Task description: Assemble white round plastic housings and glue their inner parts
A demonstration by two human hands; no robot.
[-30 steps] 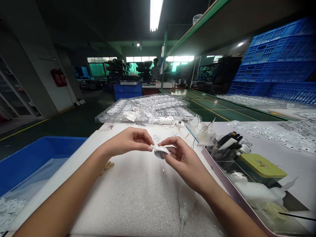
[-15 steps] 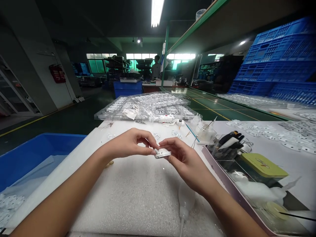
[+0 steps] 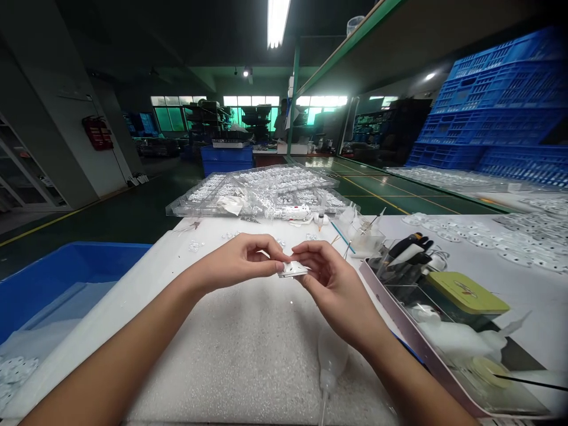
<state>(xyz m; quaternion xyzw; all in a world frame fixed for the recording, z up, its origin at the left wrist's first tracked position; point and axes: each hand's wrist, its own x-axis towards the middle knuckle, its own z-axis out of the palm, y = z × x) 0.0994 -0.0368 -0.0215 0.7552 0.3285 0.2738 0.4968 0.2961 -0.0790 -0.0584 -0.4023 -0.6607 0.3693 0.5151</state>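
Note:
Between my two hands, above the white foam work surface [image 3: 248, 355], is a small white plastic part [image 3: 293, 271] with holes in it. My left hand [image 3: 248, 257] pinches its left edge between thumb and forefinger. On the other side, my right hand [image 3: 331, 284] has its fingers curled round the part's right edge, thumb below. A clear squeeze bottle with a thin nozzle [image 3: 332, 358] lies on the foam below my right wrist. Small clusters of white bits [image 3: 195, 245] are scattered on the foam beyond my hands.
A blue bin [image 3: 89, 266] holding white parts stands at left. Clear trays of white parts [image 3: 266, 183] lie at the far edge. To the right are a tool tray [image 3: 390, 331] with a green-lidded box [image 3: 468, 293], more white parts [image 3: 461, 234] and stacked blue crates [image 3: 497, 106].
The white part has tilted slightly and its top faces me differently between my fingers. My hands stay close together on it, and the whole view has shifted a little.

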